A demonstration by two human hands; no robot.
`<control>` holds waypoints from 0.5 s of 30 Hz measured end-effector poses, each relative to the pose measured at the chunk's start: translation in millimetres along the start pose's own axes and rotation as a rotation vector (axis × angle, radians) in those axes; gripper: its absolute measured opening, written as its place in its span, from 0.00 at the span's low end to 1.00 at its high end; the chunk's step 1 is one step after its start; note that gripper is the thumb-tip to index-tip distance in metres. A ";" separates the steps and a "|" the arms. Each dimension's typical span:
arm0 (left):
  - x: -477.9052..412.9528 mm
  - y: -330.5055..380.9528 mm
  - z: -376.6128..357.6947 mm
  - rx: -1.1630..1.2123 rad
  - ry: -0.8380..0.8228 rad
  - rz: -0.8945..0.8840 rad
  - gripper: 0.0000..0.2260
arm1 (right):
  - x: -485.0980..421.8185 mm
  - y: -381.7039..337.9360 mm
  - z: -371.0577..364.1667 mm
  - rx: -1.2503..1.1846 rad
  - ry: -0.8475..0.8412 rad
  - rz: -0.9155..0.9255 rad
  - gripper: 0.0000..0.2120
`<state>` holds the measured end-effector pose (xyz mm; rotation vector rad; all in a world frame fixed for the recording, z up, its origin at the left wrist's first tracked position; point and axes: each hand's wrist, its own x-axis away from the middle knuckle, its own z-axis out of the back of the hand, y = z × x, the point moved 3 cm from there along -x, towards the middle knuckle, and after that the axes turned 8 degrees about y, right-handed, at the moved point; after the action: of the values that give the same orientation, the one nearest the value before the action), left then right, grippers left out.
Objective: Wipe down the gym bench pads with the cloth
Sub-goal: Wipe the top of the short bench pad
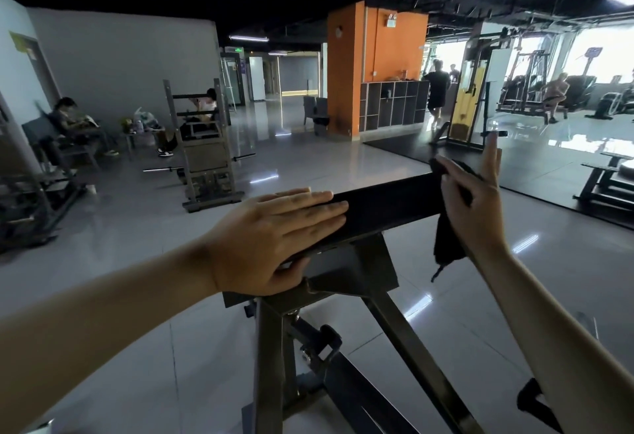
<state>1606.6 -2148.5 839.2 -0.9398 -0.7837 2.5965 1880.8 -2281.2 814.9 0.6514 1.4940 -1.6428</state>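
The left hand (274, 231) lay flat, fingers straight, on the firm pad (387, 207), while the right hand (477, 200), fingers splayed, pressed the cloth (446, 245), seemingly light and limp, under its palm, likely best gripped bunched.

The black bench pad (387, 204) runs between the two hands, carried on a grey metal frame (360, 272) that stands on the glossy tiled floor (137, 228) beneath the forearms. The left hand (274, 238) lies flat on one end of the pad, fingers straight, thumb under its edge. At the other end the dark cloth (446, 241) drapes over the pad under the right hand (473, 200), its tail hanging below the palm.
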 end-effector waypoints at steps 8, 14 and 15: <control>-1.3 -0.1 -2.5 0.011 0.086 -0.026 0.24 | 35.1 -34.7 -30.2 -0.071 0.322 -0.125 0.19; 0.6 -0.4 -3.6 0.013 0.072 -0.026 0.25 | 85.2 -94.6 -59.6 -0.051 0.099 0.208 0.18; 0.7 -0.5 -3.0 0.015 0.065 -0.028 0.25 | 79.8 -87.7 -53.9 -0.030 0.048 0.284 0.18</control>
<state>1608.1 -2146.5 837.2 -0.9966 -0.7534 2.5308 1757.3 -2247.9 790.4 0.8502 1.3856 -1.3940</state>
